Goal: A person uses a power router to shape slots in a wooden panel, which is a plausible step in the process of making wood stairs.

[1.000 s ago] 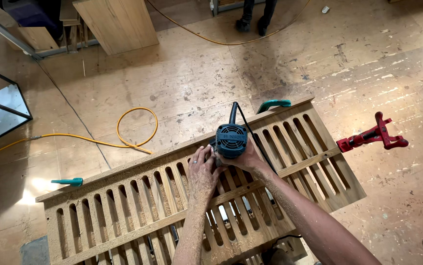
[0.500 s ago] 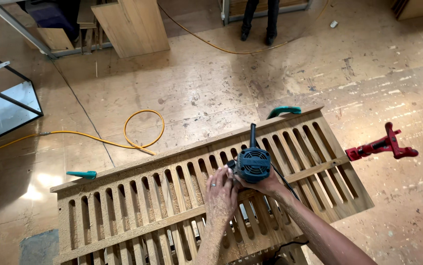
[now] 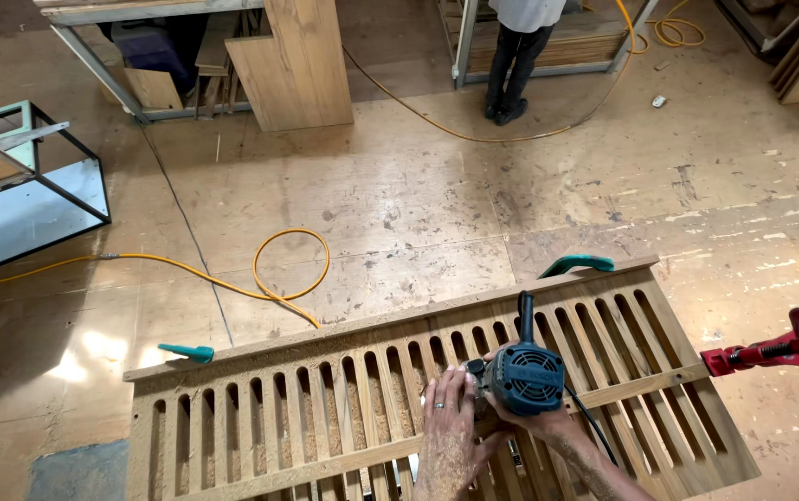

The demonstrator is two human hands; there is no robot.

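Observation:
A slatted wooden panel (image 3: 325,371) lies flat below me, with sawdust in its slots. On its middle rail stands a blue hand-held router (image 3: 525,376) with a black cord. My right hand (image 3: 548,422) is wrapped around the router's body from the right. My left hand (image 3: 451,422), with a ring on one finger, presses against the router's base and the slats on its left side.
A red clamp (image 3: 775,351) grips the panel's right end; teal clamp handles (image 3: 186,352) (image 3: 576,264) stick out at its far edge. A yellow cable (image 3: 279,278) loops over the plywood floor. A metal frame stand (image 3: 28,186) is at left. A person's legs (image 3: 511,65) stand by a rack.
The view has tilted up and shifted, so the panel sits lower in the frame. Both hands stay on the router, which has slid slightly to the right along the rail.

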